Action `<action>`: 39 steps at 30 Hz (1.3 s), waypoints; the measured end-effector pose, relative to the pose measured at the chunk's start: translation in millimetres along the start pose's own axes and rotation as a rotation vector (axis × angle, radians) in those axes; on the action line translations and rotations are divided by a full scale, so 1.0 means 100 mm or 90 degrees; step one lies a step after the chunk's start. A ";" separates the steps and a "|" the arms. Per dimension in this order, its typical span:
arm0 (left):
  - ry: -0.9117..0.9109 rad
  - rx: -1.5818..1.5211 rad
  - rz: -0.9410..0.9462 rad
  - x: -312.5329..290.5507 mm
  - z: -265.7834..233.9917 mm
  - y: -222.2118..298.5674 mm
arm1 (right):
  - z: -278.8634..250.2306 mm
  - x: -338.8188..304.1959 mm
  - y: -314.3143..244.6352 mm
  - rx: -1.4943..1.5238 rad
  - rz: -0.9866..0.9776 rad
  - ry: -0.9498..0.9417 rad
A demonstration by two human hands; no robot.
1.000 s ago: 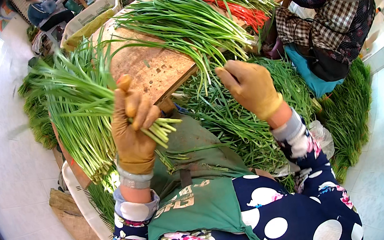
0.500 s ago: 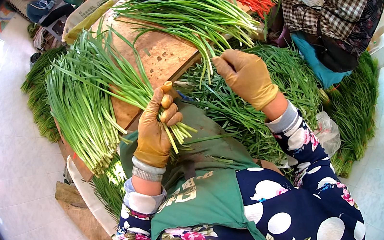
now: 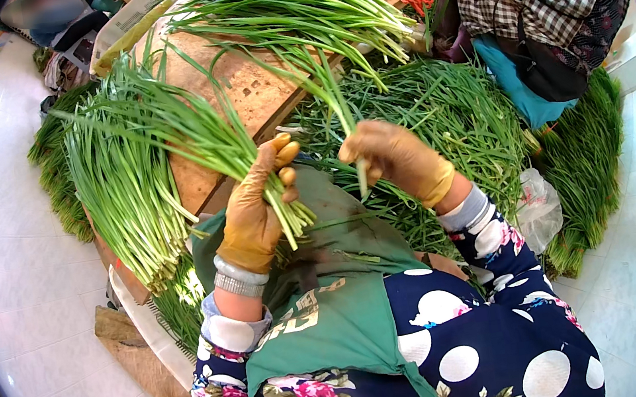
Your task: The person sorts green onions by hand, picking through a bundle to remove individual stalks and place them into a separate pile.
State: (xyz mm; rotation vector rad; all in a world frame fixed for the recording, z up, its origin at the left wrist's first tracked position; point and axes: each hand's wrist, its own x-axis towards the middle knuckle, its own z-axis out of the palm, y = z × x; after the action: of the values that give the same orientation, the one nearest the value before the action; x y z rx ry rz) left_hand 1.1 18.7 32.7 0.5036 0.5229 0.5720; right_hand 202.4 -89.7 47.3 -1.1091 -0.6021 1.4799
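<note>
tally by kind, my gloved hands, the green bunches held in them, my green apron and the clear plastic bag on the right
Gloved hands: 2 (left hand, right hand)
Held bunches: 2 (thicker green bunch in the left, thinner green bunch in the right)
Green apron: 1
Clear plastic bag: 1
Total: 6

On the table (image 3: 239,88), a left pile (image 3: 120,192) and a far pile (image 3: 309,11) are lying; to its right, loose leaves (image 3: 445,125) are lying, with a bag (image 3: 537,206) sitting beside them.
</note>
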 end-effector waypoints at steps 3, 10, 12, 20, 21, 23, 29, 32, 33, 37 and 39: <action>0.035 0.078 -0.016 0.17 0.18 -0.10 | 0.06 0.00 0.08 -0.201 0.005 -0.078; 0.055 0.202 0.031 0.33 0.31 -0.06 | -0.01 -0.03 0.13 -0.282 -0.094 -0.022; 0.039 0.118 0.002 0.26 0.18 0.03 | -0.11 -0.21 0.00 -0.331 -0.103 0.021; -0.140 -0.377 0.017 -0.34 0.17 0.36 | -0.43 -0.41 -0.04 -0.874 -0.589 0.434; -0.125 -0.353 0.027 -0.32 0.23 0.41 | -0.27 -0.36 -0.08 -0.823 -0.660 0.372; -0.173 -0.319 -0.003 -0.25 0.20 0.45 | -0.02 -0.12 -0.02 -0.835 -0.488 0.312; -0.342 -0.198 0.069 -0.40 0.77 0.94 | -0.17 0.86 0.51 -0.114 -0.256 -0.005; -0.410 -0.171 0.203 -0.60 1.01 1.26 | -0.04 0.74 0.45 -0.100 -0.259 -0.056; -0.423 -0.138 0.241 -0.62 1.06 1.31 | 0.04 0.64 0.37 -0.163 -0.264 -0.019; -0.239 -0.175 0.093 -0.27 0.65 0.88 | 0.29 0.25 0.06 -0.314 -0.332 0.071; -0.109 0.028 0.008 -0.06 0.18 0.43 | 0.32 0.17 0.13 -0.346 -0.367 0.072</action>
State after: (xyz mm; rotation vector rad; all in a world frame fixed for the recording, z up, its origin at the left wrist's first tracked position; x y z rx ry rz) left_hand -8.5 41.4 73.2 0.5919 0.3702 0.5257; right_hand 169.5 -69.5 44.7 -1.2731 -1.1740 0.7647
